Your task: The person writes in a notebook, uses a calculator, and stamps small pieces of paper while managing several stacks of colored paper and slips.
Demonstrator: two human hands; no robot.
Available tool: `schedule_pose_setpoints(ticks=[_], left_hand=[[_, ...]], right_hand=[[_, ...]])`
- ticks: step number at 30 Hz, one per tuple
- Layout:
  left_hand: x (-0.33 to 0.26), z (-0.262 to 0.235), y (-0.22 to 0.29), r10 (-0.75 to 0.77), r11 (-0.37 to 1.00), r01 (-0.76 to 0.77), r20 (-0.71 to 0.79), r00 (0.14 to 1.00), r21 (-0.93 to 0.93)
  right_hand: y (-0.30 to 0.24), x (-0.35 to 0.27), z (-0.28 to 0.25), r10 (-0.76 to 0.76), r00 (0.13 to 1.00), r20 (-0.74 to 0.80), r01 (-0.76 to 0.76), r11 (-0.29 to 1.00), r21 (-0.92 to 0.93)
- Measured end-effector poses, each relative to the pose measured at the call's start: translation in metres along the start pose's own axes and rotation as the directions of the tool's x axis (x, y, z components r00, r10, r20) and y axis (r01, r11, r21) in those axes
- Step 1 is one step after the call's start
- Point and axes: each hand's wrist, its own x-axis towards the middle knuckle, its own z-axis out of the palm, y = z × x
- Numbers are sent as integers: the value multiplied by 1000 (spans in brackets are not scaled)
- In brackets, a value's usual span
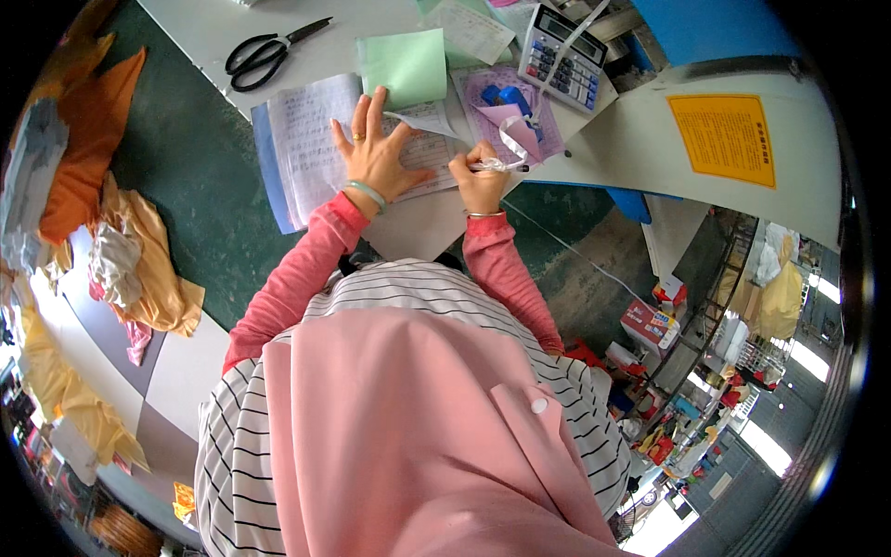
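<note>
An open notebook [306, 139] with handwriting on its pages lies on the table in front of me, its blue cover showing at the left edge. My left hand [379, 160] rests on it with fingers spread, wearing a ring and a bracelet. A folded light green paper [404, 67] lies just beyond those fingertips. At the notebook's right side my right hand [479, 176] is closed around a pen [501, 167]. Beside that hand sits a blue object [509, 100] with a pinkish-purple slip [510, 130], on a purple printed sheet [469, 91].
Black-handled scissors [260, 61] lie at the far left of the table. A calculator [564, 65] stands at the far right, near loose papers [471, 30]. Orange cloth [97, 144] hangs at the left. A yellow notice [722, 139] is on the pale panel at right.
</note>
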Motion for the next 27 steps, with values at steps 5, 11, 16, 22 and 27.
schedule_pose_setpoints(ticks=[5, 11, 16, 22, 27], left_hand=[[1, 1, -1, -2, 1000, 2, -2, 1000, 16], [1, 1, 0, -5, 1000, 5, -4, 1000, -1], [1, 2, -3, -6, 999, 5, 34, 999, 48], [1, 2, -3, 5, 1000, -5, 8, 1000, 8], [1, 1, -2, 5, 1000, -5, 11, 1000, 8]], right_hand=[[1, -1, 3, -44, 999, 5, 44, 997, -57], [2, 0, 1, 11, 1000, 8, -11, 1000, -14], [1, -2, 4, 134, 991, 11, -135, 987, 84], [0, 1, 1, 19, 999, 26, -18, 999, -38], [-3, 1, 1, 2, 1000, 31, 0, 998, -64]])
